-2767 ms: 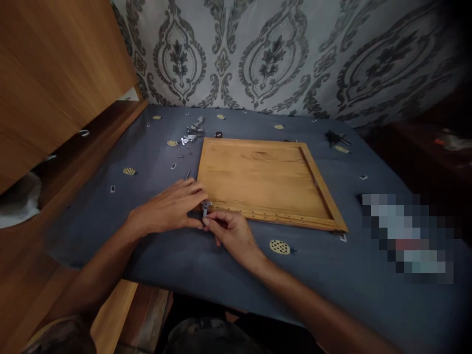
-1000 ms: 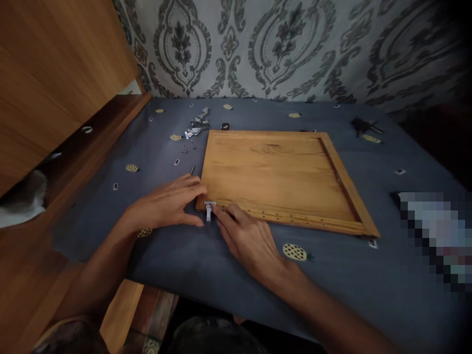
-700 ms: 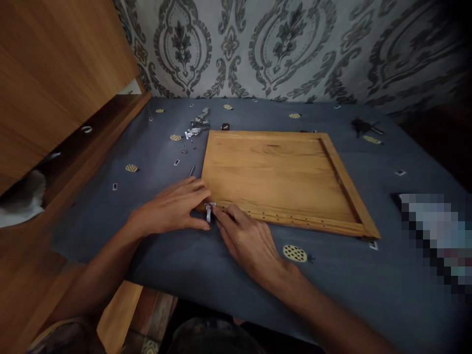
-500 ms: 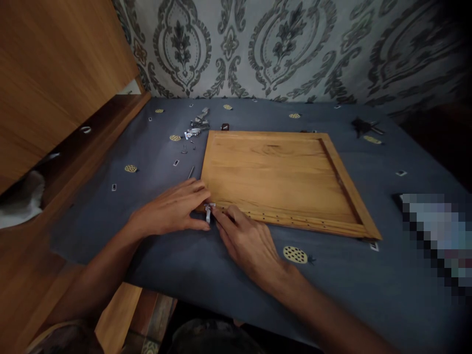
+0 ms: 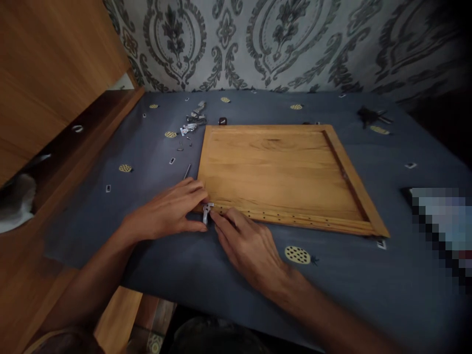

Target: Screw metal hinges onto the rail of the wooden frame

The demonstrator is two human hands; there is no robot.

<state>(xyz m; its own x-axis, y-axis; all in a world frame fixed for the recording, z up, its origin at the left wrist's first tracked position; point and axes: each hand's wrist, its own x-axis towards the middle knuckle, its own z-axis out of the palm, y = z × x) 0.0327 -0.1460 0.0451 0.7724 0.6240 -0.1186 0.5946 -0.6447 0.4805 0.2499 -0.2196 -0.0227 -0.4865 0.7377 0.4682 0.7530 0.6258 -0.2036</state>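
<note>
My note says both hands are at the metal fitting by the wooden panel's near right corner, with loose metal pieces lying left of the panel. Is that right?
Wrong corner: in the head view, the left hand and right hand are at the metal fitting by the near left corner of the wooden panel. The rest stands.

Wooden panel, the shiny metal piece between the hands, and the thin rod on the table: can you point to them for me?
Wooden panel (image 5: 273, 166): head view, middle of its flat face.
Shiny metal piece (image 5: 205, 215): head view, its narrow stem.
Thin rod (image 5: 187, 171): head view, middle of its length.
</note>
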